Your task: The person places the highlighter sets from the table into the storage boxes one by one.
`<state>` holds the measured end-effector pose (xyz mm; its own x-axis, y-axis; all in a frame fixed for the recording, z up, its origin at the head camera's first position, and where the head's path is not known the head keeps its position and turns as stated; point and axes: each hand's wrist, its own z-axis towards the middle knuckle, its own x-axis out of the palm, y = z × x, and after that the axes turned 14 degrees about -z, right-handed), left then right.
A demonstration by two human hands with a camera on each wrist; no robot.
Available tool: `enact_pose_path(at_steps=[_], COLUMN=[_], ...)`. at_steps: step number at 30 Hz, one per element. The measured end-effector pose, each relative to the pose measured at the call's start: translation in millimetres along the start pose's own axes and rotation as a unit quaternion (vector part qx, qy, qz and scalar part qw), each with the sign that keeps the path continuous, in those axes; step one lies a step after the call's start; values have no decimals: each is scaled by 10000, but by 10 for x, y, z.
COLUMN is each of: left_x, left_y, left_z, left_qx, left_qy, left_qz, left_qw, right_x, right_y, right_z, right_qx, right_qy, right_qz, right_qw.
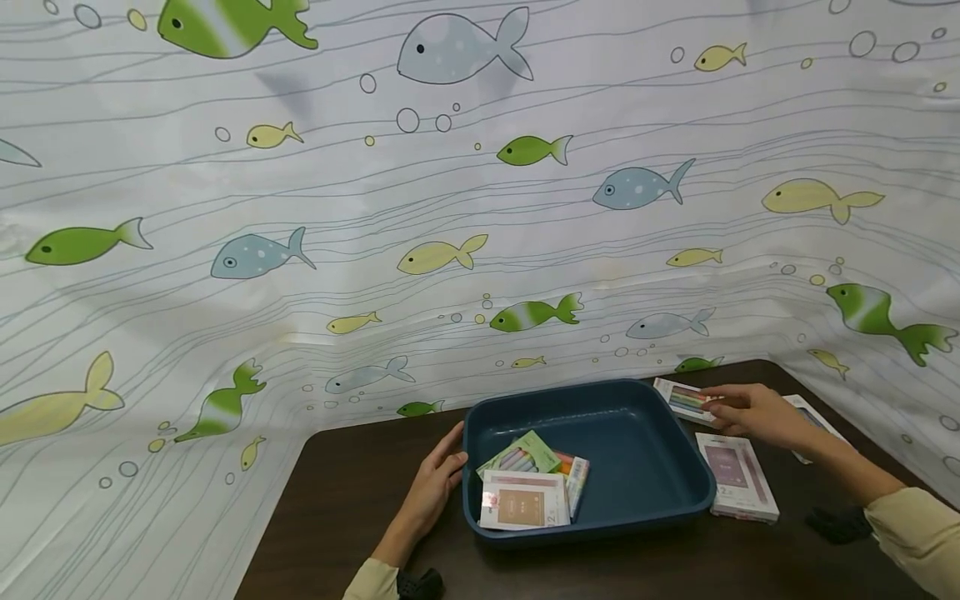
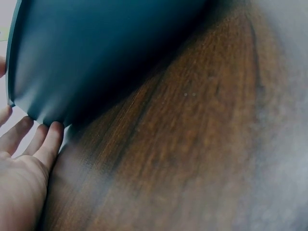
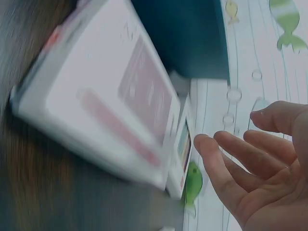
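A dark blue rectangular tray (image 1: 630,479) stands on the table. My left hand (image 1: 433,483) touches its left side; in the left wrist view, nearly straight fingertips (image 2: 57,129) lie against the outer wall. My right hand (image 1: 757,414) hovers over a flat box with coloured stripes (image 1: 681,398) behind the tray's right corner. In the right wrist view its fingers (image 3: 211,154) are spread and hold nothing, apart from the striped box (image 3: 183,149). Nearest that hand lies a white box with a mauve panel (image 1: 731,467), right of the tray.
Inside the tray's left part lie a green packet (image 1: 528,450), an orange-and-white box (image 1: 576,475) and a white box with a tan panel (image 1: 522,504). Another white box (image 1: 806,417) lies behind the right forearm. A fish-patterned sheet (image 1: 450,192) surrounds the dark wooden table (image 1: 337,483).
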<state>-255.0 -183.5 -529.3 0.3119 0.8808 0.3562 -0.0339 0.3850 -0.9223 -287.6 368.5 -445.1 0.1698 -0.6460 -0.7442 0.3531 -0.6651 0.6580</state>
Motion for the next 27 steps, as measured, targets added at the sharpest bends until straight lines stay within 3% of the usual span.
enact_pose_path(at_steps=[9,13,16,22,27], left_x=[2,-7,-18,-16,-2], left_y=[12,13,15,19,29], left_z=[-26,-26,-30,-30,-22], left_qx=[-55,-35,-39,-59,-60], left_qy=[-30,-35,-57,-59,-40], left_qz=[31,79,136,163,169], left_qw=[10000,10000,9999,9998,9998], right_x=[-303,-407,-467,-533,-567], right_y=[-355,-503,-610,-807,-899], right_z=[-136,-170,-223,-347,-392], right_qx=[420,685,649,670,960], right_qy=[-40,-239,-498,-755,-758], right_qz=[-1024,-1728,-2228,-2579,-2706], right_qw=[9938,9823,9714,9609,9549])
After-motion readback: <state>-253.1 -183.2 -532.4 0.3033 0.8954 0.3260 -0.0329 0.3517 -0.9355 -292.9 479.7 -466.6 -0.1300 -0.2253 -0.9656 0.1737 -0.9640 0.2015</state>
